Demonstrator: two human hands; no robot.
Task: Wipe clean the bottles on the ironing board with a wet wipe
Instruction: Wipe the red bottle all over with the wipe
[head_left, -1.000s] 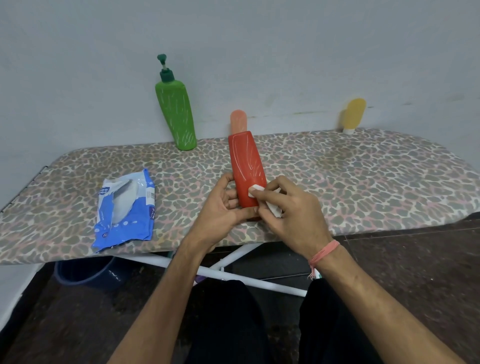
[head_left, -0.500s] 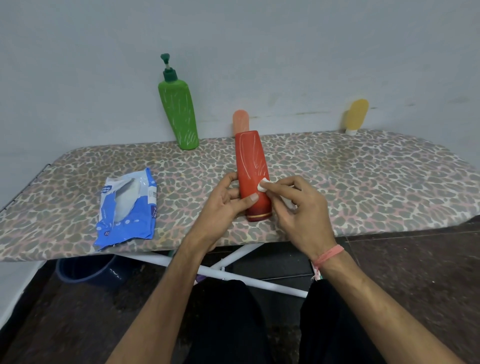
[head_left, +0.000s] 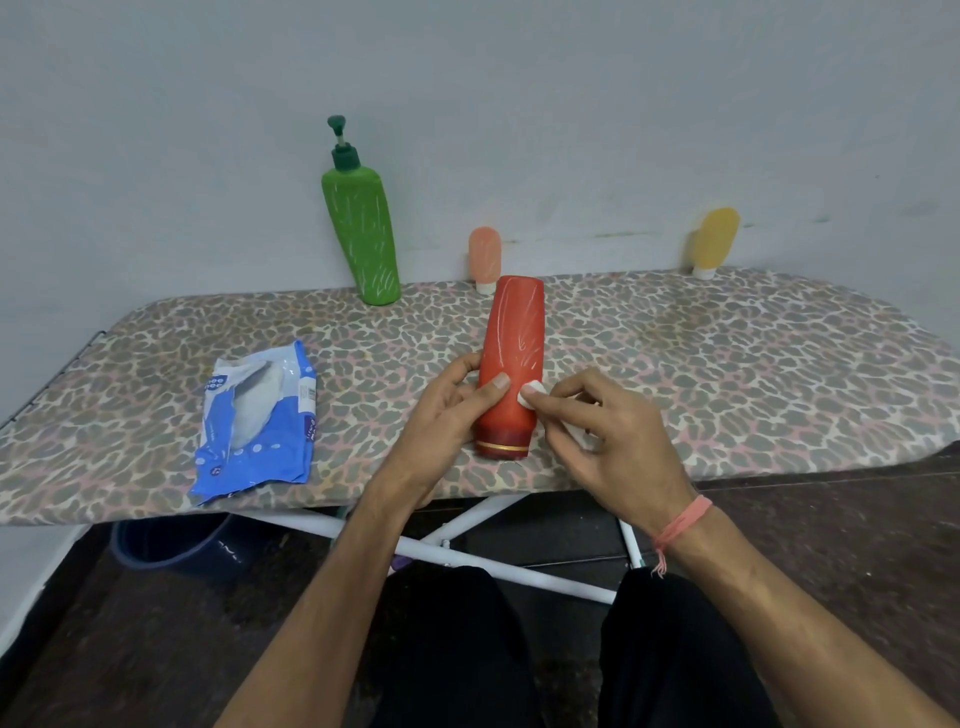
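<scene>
A: Head view is showing the ironing board running across the frame, and the red bottle is standing cap-down near its front edge, close to centre. Are you seeing both hands on it?

B: Yes. The left hand is curling around the bottle's lower part from the nine o'clock side, thumb lying across the front and fingers wrapping behind, so it is gripping the bottle.

A: And the right hand?

B: It is coming in from the bottle's three o'clock side. Its thumb and forefinger are pinching a folded wet wipe and pressing its tip against the bottle's right flank, just above the darker cap band. More of the wipe is showing white under the palm; the other fingers are bending loosely.

A: What else is sitting on the board?

B: A green pump bottle is standing at about eleven o'clock from the red one, against the wall. A small peach bottle is standing cap-down at twelve o'clock, just behind it. A small yellow bottle is standing at about two o'clock, well apart. A blue wipes packet is lying flat at nine o'clock, its flap peeling open.

A: Anything on the wrist?

B: A pink thread band is circling the right wrist.
</scene>
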